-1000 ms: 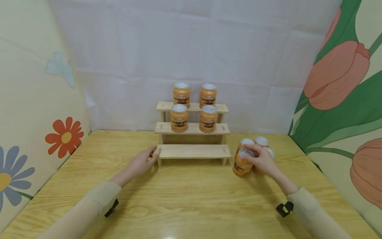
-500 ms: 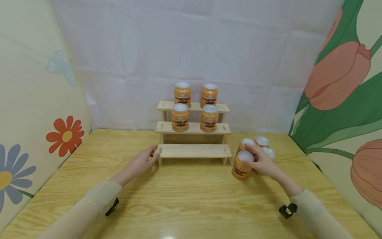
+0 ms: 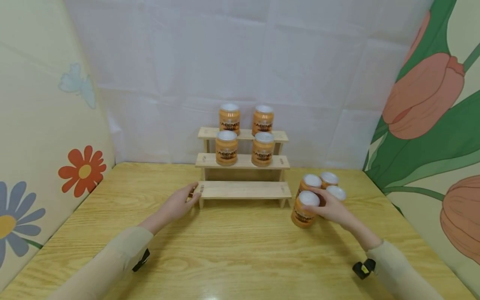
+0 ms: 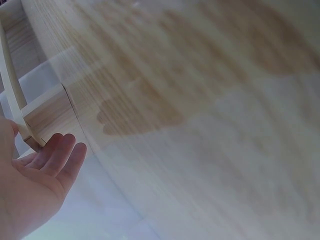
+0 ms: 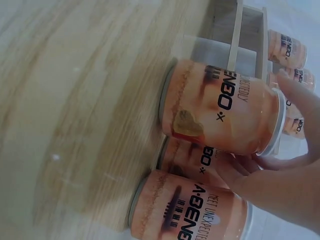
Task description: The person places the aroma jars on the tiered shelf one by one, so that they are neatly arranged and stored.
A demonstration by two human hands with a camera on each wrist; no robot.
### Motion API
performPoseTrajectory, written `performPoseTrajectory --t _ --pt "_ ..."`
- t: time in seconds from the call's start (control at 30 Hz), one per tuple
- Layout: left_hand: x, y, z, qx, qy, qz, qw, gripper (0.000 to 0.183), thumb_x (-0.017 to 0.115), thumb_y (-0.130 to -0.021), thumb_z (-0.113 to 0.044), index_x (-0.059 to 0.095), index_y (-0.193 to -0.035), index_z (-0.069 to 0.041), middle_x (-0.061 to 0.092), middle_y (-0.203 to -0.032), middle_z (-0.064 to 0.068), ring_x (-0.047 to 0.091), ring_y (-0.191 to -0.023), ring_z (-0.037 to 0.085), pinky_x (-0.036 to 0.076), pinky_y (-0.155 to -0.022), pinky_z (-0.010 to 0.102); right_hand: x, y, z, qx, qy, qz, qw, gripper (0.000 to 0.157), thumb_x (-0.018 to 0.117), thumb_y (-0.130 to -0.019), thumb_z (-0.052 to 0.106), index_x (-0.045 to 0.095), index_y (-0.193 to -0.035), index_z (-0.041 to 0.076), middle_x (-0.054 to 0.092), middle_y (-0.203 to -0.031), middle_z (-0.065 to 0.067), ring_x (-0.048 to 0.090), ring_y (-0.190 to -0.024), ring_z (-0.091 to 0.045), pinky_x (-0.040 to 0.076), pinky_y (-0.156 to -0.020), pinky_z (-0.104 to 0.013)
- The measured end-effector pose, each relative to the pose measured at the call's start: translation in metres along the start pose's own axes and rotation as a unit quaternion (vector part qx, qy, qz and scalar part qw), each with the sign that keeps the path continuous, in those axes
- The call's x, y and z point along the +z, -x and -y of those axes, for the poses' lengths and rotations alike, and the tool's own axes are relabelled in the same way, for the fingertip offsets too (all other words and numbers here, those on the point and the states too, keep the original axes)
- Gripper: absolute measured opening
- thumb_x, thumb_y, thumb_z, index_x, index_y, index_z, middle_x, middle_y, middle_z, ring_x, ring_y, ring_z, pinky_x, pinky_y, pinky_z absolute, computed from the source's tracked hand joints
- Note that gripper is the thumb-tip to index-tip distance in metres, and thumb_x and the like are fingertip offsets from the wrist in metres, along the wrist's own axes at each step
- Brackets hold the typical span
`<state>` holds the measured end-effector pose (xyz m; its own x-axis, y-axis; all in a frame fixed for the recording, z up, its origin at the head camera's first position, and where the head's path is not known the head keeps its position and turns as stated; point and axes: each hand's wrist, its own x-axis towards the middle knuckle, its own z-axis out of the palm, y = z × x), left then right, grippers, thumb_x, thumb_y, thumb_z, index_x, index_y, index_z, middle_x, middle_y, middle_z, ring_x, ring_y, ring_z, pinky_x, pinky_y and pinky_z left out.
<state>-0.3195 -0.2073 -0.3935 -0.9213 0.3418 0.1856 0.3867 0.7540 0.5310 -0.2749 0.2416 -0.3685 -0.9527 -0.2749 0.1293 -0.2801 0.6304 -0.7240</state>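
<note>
My right hand [image 3: 330, 208] grips an orange can [image 3: 303, 214] with a pale lid near its top, thumb on the near side and fingers behind. In the right wrist view this printed can [image 5: 220, 107] stands in front of other cans. My left hand [image 3: 176, 207] is at the left end of the lowest step of a wooden three-step display stand [image 3: 243, 190]. Seen from the left wrist, thumb and fingers [image 4: 55, 155] pinch the end of that board. Two cans [image 3: 226, 149] stand on the middle step, and two more [image 3: 229, 118] on the top one.
Beside and behind the gripped can stand three more orange cans [image 3: 329, 178], partly hidden by it and the right hand. A white cloth [image 3: 240, 54] hangs behind the stand. Flower-printed panels [image 3: 423, 100] flank the wood-grain table [image 3: 232, 258].
My right hand has drawn the gripped can slightly toward me, away from the can behind it. The left hand stays at the stand's lowest step.
</note>
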Motion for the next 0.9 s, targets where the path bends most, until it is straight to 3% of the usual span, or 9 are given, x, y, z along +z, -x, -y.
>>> performPoseTrajectory --t 0.17,0.5,0.67,0.9 --pt "0.001 -0.001 0.001 0.001 0.002 -0.001 1.0000 0.056 0.041 -0.102 -0.028 0.029 -0.142 0.009 0.045 -0.135 0.031 0.054 -0.114 0.041 0.048 -0.090 0.052 0.002 0.002 0.000 0.037 -0.014 -0.006 0.999 0.073 0.071 -0.084 0.032 0.037 -0.138 -0.005 0.048 -0.131 -0.027 0.051 -0.117 -0.039 0.046 -0.093 -0.048" --pt "0.003 -0.001 0.002 -0.003 -0.004 0.005 1.0000 0.056 0.042 -0.101 -0.027 0.030 -0.142 0.009 0.046 -0.134 0.031 0.054 -0.113 0.040 0.049 -0.090 0.051 0.003 0.003 0.001 0.052 0.001 -0.025 0.998 0.068 0.072 -0.083 0.035 0.046 -0.133 -0.003 0.056 -0.124 -0.024 0.058 -0.109 -0.033 0.051 -0.086 -0.042" --pt "0.004 -0.002 0.002 -0.012 0.001 0.012 0.9999 0.058 0.042 -0.102 -0.029 0.028 -0.142 0.009 0.045 -0.135 0.031 0.054 -0.114 0.040 0.048 -0.091 0.050 -0.001 0.001 0.005 0.039 0.004 -0.029 0.999 0.068 0.073 -0.082 0.033 0.047 -0.133 -0.004 0.059 -0.120 -0.024 0.060 -0.104 -0.030 0.053 -0.082 -0.037" --pt "0.002 -0.002 0.003 -0.012 0.000 0.008 0.9999 0.058 0.041 -0.102 -0.031 0.028 -0.143 0.008 0.044 -0.136 0.031 0.054 -0.115 0.040 0.048 -0.092 0.051 -0.003 -0.005 0.019 0.012 -0.050 -0.039 0.998 0.068 0.072 -0.084 0.029 0.043 -0.137 -0.002 0.057 -0.123 -0.025 0.059 -0.110 -0.034 0.054 -0.082 -0.037"
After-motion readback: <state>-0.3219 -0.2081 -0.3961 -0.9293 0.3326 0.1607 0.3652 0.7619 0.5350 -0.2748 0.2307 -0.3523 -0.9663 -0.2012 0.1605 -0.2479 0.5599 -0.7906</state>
